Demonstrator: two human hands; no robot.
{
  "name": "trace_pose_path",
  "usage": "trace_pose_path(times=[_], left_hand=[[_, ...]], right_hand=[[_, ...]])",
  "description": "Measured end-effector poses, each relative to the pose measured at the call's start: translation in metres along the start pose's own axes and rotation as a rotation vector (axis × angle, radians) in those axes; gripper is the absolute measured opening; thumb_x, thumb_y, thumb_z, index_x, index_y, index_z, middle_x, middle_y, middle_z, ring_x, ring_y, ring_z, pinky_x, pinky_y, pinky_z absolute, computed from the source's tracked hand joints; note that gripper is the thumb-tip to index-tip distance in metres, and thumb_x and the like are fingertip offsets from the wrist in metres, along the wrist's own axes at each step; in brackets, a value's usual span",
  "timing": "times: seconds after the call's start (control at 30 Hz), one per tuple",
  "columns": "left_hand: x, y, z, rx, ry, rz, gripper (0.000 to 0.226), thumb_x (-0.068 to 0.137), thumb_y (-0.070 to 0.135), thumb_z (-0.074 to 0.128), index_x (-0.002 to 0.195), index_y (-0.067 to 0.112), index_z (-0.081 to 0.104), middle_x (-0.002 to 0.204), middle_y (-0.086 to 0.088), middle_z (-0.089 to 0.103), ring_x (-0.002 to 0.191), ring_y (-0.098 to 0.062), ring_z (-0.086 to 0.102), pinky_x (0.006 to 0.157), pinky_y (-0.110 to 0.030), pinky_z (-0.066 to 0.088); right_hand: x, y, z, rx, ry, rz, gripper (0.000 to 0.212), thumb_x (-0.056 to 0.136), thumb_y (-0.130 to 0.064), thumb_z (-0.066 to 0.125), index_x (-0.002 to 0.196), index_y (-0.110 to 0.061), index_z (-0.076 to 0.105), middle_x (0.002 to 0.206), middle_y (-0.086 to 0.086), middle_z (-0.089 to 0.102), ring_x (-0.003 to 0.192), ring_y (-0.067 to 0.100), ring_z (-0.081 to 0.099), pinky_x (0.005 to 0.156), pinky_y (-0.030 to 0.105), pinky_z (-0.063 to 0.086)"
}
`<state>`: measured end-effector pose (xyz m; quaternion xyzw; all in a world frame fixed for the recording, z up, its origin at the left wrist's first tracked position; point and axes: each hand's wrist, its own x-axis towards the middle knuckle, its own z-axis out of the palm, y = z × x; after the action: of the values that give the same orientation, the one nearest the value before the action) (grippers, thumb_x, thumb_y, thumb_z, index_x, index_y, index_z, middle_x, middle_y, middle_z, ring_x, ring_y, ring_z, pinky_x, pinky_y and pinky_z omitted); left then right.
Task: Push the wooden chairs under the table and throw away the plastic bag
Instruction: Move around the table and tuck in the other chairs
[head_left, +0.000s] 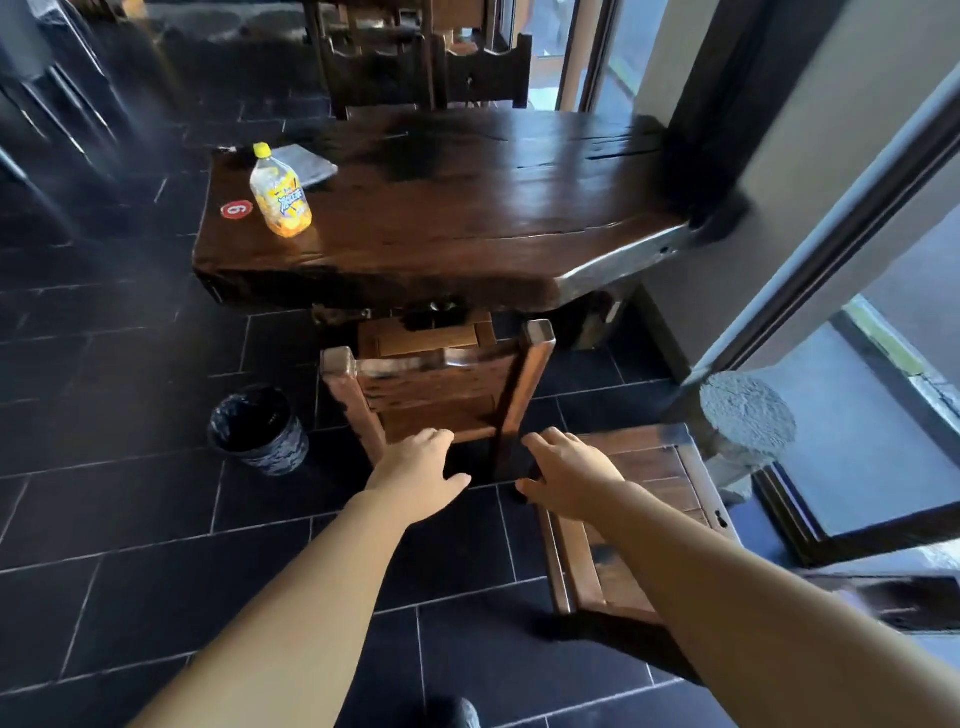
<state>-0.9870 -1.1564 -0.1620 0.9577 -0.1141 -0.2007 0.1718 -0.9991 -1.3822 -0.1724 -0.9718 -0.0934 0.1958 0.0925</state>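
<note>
A wooden chair (441, 384) stands at the near edge of the dark wooden table (467, 208), its seat mostly under the tabletop and its backrest toward me. My left hand (415, 478) and my right hand (566, 483) hover just in front of the backrest, fingers spread, holding nothing. A second wooden chair (644, 499) stands to the right, out from the table, partly hidden under my right forearm. A grey plastic bag (306, 165) lies flat on the table's far left corner.
A yellow-capped drink bottle (280, 195) stands on the table near a red number sticker (236, 209). A small lined bin (257, 431) sits on the dark tiled floor left of the chair. Two more chairs (426, 67) stand beyond the table. Glass doors (883, 415) line the right.
</note>
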Motion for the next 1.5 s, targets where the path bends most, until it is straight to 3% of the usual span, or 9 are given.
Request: trace_pose_path(times=[0.23,0.53,0.7,0.83,1.13,1.3,1.4,1.5], left_hand=[[-0.037,0.094,0.049,0.136,-0.035,0.001,0.064,0.093,0.055,0.054,0.142,0.016,0.041,0.143,-0.001,0.047,0.132,-0.024,0.045,0.102,-0.044,0.045],[-0.044,0.256,0.124,0.060,0.043,-0.073,0.062,0.093,0.058,0.051,0.139,0.017,0.044,0.138,-0.001,0.052,0.126,-0.023,0.050,0.098,-0.041,0.047],[-0.044,0.314,0.159,0.085,0.023,-0.056,0.062,0.093,0.060,0.048,0.138,0.017,0.046,0.137,-0.001,0.053,0.125,-0.023,0.050,0.101,-0.042,0.044],[-0.044,0.341,0.186,0.076,-0.027,-0.057,0.062,0.092,0.059,0.048,0.138,0.017,0.045,0.138,-0.002,0.053,0.125,-0.024,0.050,0.101,-0.042,0.045],[-0.039,0.358,0.236,0.137,-0.002,-0.048,0.055,0.094,0.055,0.047,0.135,0.019,0.045,0.133,0.000,0.054,0.120,-0.024,0.053,0.100,-0.038,0.042],[-0.028,0.358,0.272,0.219,0.047,-0.089,0.068,0.093,0.063,0.042,0.145,0.021,0.036,0.143,0.002,0.048,0.130,-0.022,0.045,0.109,-0.039,0.034],[-0.019,0.359,0.288,0.298,0.058,-0.084,0.074,0.093,0.067,0.038,0.149,0.018,0.030,0.147,-0.001,0.044,0.133,-0.024,0.042,0.111,-0.041,0.030],[-0.007,0.370,0.301,0.250,0.013,-0.097,0.078,0.087,0.077,0.033,0.140,0.020,0.039,0.138,-0.001,0.052,0.126,-0.025,0.049,0.104,-0.042,0.036]], right_hand=[[-0.065,0.063,0.010,0.016,0.026,-0.043,0.061,0.089,-0.055,0.059,0.137,-0.020,0.044,0.135,0.006,0.050,0.126,0.031,0.050,0.098,0.046,0.049],[-0.132,0.220,0.000,0.070,0.014,-0.090,0.061,0.090,-0.053,0.060,0.144,-0.030,0.041,0.142,0.000,0.047,0.132,0.028,0.049,0.101,0.046,0.048],[-0.176,0.304,0.006,0.037,-0.017,-0.047,0.065,0.091,-0.056,0.055,0.143,-0.020,0.040,0.141,0.006,0.048,0.130,0.030,0.051,0.099,0.043,0.048],[-0.200,0.351,0.023,0.058,-0.059,0.005,0.068,0.090,-0.063,0.053,0.142,-0.020,0.042,0.138,0.005,0.050,0.125,0.029,0.054,0.094,0.040,0.048],[-0.219,0.389,0.068,0.021,0.019,0.064,0.063,0.084,-0.074,0.045,0.129,-0.030,0.048,0.130,-0.003,0.053,0.127,0.023,0.049,0.102,0.043,0.040],[-0.215,0.399,0.084,-0.032,0.063,0.055,0.082,0.069,-0.083,0.025,0.128,-0.031,0.049,0.130,-0.006,0.054,0.128,0.023,0.049,0.111,0.049,0.032],[-0.210,0.405,0.103,-0.043,0.059,0.053,0.080,0.072,-0.085,0.030,0.127,-0.031,0.050,0.130,-0.008,0.054,0.130,0.021,0.048,0.115,0.053,0.026],[-0.205,0.412,0.126,-0.040,0.109,0.021,0.075,0.073,-0.087,0.039,0.112,-0.026,0.059,0.112,-0.005,0.062,0.115,0.024,0.058,0.111,0.055,0.032]])
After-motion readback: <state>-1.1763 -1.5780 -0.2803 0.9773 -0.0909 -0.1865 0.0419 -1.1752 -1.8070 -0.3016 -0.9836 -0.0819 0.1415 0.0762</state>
